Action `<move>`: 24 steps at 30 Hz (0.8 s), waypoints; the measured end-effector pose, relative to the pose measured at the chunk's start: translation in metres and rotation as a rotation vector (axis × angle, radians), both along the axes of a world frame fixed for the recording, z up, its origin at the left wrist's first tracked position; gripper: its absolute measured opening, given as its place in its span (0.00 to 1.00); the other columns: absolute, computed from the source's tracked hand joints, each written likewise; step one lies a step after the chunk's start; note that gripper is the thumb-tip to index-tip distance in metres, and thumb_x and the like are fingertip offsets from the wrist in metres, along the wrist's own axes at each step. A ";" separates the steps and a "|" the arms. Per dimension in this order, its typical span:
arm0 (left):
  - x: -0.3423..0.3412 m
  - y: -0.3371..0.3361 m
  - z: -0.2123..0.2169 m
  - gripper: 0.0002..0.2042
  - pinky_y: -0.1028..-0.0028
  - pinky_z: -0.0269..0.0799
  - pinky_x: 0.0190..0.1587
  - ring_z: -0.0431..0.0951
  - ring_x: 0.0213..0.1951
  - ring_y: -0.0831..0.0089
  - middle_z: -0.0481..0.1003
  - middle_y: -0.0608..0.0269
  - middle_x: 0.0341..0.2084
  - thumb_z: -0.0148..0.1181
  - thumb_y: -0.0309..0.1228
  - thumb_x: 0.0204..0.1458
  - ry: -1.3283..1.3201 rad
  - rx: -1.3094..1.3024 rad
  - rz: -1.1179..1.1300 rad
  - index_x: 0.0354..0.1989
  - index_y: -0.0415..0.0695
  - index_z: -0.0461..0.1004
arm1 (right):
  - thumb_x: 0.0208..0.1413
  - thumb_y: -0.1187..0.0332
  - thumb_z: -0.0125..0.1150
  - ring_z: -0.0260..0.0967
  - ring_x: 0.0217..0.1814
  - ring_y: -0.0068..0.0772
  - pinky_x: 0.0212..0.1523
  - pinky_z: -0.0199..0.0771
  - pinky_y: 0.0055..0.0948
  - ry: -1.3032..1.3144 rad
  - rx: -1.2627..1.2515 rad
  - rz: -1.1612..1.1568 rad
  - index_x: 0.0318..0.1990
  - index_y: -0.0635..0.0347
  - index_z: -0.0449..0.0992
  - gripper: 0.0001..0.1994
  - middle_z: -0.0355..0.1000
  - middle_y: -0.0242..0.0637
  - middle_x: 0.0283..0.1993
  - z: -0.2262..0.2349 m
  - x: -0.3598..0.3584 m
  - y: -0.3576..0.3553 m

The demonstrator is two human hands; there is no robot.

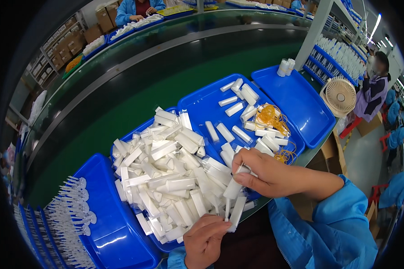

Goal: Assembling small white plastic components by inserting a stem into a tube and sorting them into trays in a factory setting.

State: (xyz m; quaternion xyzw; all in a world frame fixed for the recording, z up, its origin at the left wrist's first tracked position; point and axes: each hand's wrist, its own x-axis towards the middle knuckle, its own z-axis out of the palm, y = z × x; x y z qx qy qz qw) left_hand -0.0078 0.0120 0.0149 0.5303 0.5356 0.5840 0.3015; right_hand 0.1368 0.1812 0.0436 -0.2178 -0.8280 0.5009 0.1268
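Observation:
My right hand is closed around a white elongated piece, which hangs tilted above the front tray edge. A thin white stem runs from its lower end down to my left hand. The left fingers are pinched at the bottom of that stem, their tips partly hidden. Beside both hands lies a big heap of white, three-sided pieces in clear plastic wrapping, filling a blue tray. One wrapped piece stands right next to the left fingertips.
Behind and right, another blue tray holds scattered white pieces and amber rubber bands. Further blue trays flank these, and thin white stemmed parts stand in racks at left. A beige fan and green conveyor lie beyond; people work nearby.

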 end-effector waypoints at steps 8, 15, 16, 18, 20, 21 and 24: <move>-0.001 -0.003 -0.005 0.07 0.69 0.69 0.33 0.74 0.28 0.58 0.73 0.53 0.25 0.58 0.15 0.38 0.126 0.080 -0.084 0.27 0.37 0.74 | 0.60 0.58 0.42 0.59 0.27 0.21 0.27 0.59 0.25 0.020 -0.298 0.052 0.37 0.59 0.61 0.13 0.62 0.33 0.24 0.007 0.006 -0.004; 0.011 -0.002 -0.011 0.09 0.73 0.70 0.36 0.72 0.36 0.66 0.66 0.53 0.39 0.59 0.17 0.42 -0.217 0.039 0.042 0.33 0.37 0.69 | 0.60 0.60 0.42 0.61 0.21 0.25 0.24 0.61 0.27 -0.053 -0.325 0.082 0.38 0.60 0.60 0.12 0.65 0.36 0.22 0.002 0.005 -0.013; 0.014 -0.003 -0.012 0.09 0.73 0.70 0.37 0.71 0.37 0.68 0.64 0.53 0.42 0.59 0.17 0.43 -0.382 -0.003 0.083 0.33 0.37 0.68 | 0.60 0.60 0.43 0.61 0.21 0.26 0.24 0.61 0.27 -0.041 -0.335 0.094 0.38 0.60 0.60 0.11 0.65 0.38 0.22 0.002 0.004 -0.018; 0.013 -0.004 -0.011 0.08 0.75 0.70 0.37 0.70 0.38 0.71 0.60 0.53 0.44 0.59 0.18 0.43 -0.379 -0.034 0.072 0.33 0.35 0.68 | 0.60 0.61 0.43 0.62 0.21 0.27 0.23 0.61 0.28 0.028 -0.286 0.111 0.38 0.60 0.60 0.11 0.66 0.39 0.21 -0.001 0.001 -0.026; 0.009 -0.003 -0.012 0.08 0.77 0.69 0.37 0.70 0.38 0.72 0.59 0.54 0.45 0.59 0.19 0.44 -0.311 -0.034 0.064 0.33 0.35 0.69 | 0.60 0.63 0.43 0.64 0.21 0.29 0.22 0.60 0.30 0.035 -0.266 0.102 0.38 0.61 0.61 0.10 0.65 0.40 0.20 -0.001 -0.001 -0.030; 0.007 -0.002 -0.012 0.08 0.77 0.69 0.37 0.70 0.37 0.72 0.59 0.54 0.45 0.59 0.18 0.43 -0.244 -0.020 0.063 0.33 0.34 0.69 | 0.60 0.62 0.43 0.64 0.21 0.30 0.22 0.60 0.30 0.034 -0.244 0.094 0.38 0.61 0.61 0.10 0.65 0.40 0.19 -0.002 -0.001 -0.031; 0.004 -0.003 -0.015 0.09 0.78 0.68 0.36 0.70 0.37 0.73 0.60 0.54 0.44 0.60 0.18 0.43 -0.193 -0.002 0.045 0.33 0.33 0.70 | 0.60 0.62 0.43 0.63 0.20 0.31 0.21 0.59 0.31 0.032 -0.206 0.076 0.38 0.61 0.61 0.10 0.64 0.39 0.17 -0.005 -0.001 -0.031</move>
